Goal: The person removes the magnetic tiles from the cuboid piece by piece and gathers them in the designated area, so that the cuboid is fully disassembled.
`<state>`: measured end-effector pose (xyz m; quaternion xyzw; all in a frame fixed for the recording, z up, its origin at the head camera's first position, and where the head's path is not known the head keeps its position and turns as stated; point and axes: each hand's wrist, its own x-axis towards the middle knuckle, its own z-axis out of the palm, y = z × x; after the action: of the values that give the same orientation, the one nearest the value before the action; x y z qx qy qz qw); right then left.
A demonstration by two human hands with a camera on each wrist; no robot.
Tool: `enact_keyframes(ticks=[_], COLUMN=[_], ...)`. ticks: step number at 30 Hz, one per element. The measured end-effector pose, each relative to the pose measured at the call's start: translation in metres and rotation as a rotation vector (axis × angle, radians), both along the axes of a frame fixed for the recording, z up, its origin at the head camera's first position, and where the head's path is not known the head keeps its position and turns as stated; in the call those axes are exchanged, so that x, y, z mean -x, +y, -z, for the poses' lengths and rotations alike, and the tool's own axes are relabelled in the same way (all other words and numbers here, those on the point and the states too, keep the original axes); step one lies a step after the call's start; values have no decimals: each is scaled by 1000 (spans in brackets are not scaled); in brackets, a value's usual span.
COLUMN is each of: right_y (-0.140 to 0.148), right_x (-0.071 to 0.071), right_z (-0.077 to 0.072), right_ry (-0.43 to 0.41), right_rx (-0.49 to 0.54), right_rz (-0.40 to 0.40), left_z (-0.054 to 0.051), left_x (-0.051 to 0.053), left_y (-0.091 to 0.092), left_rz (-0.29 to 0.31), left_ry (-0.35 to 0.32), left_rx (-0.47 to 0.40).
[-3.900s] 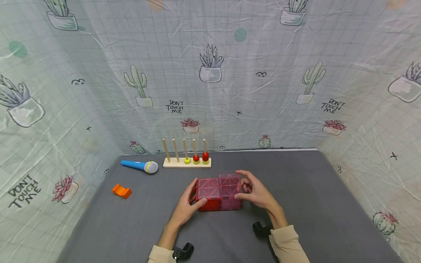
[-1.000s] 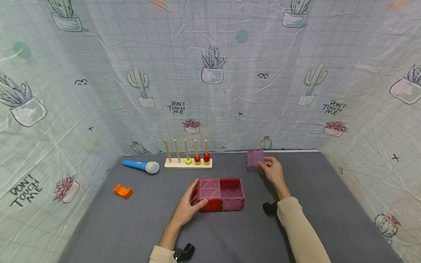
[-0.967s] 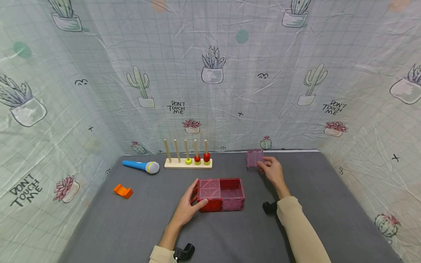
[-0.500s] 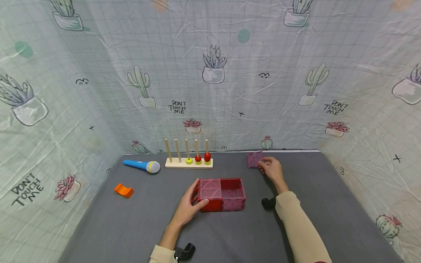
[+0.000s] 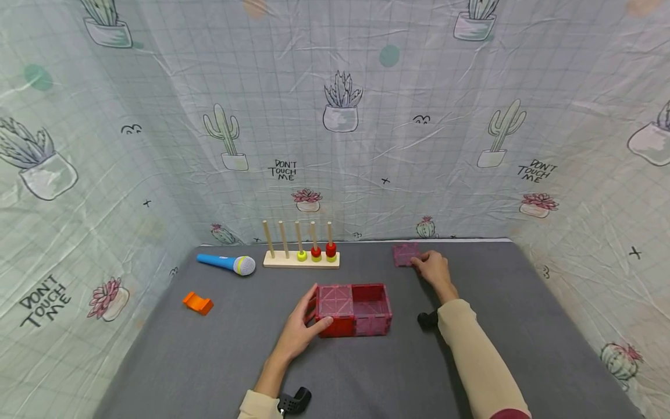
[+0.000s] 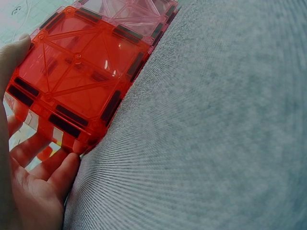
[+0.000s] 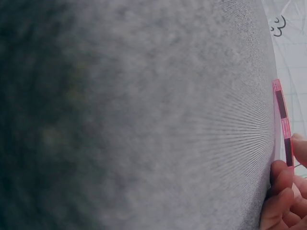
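A two-part box of see-through magnetic tiles (image 5: 335, 327) sits on the grey table, red on the left and pink on the right. Its left half has a tile on top, while the right half stands open at the top. My left hand (image 5: 299, 331) grips the left end, thumb at the near side and fingers round the back; the left wrist view shows the red side tile (image 6: 79, 62) close up. At the back right, my right hand (image 5: 433, 270) pinches the near right corner of a loose pink magnetic tile (image 5: 404, 255), which lies almost flat at the table surface.
A wooden peg stand (image 5: 301, 263) with red and yellow-green beads stands at the back. Left of it lies a blue toy microphone (image 5: 225, 263), and nearer me an orange curved piece (image 5: 198, 303). A patterned cloth (image 5: 251, 134) hangs behind the table (image 5: 209, 361).
The pink tile has come off the right half of the box. My right hand has carried it to the back right and tipped it down flat. The left hand stays on the box.
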<state>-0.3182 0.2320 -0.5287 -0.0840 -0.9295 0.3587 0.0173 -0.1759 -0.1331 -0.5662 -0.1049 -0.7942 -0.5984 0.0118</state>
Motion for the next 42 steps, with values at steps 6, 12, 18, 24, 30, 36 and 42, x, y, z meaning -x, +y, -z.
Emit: enact_keyframes(ticks=[6, 12, 18, 24, 30, 36, 42], right_y=[1, 0, 0, 1, 0, -4, -12], right_x=[1, 2, 0, -6, -14, -25, -37], right_z=[0, 1, 1, -7, -21, -31, -39], right_ry=[9, 4, -24, 0, 60, 103, 146], right_rx=[-63, -75, -52, -51, 1, 29, 51], right_rz=[-22, -27, -13, 8, 5, 1, -1], left_z=[-1, 0, 2, 3, 2, 1, 2], left_x=[0, 0, 1, 0, 1, 0, 0], left_y=[0, -1, 0, 0, -1, -1, 0], left_rz=[-4, 3, -1, -11, -7, -4, -10], left_ry=[1, 12, 9, -17, -11, -16, -15], left_rx=[-20, 7, 24, 20, 13, 7, 14])
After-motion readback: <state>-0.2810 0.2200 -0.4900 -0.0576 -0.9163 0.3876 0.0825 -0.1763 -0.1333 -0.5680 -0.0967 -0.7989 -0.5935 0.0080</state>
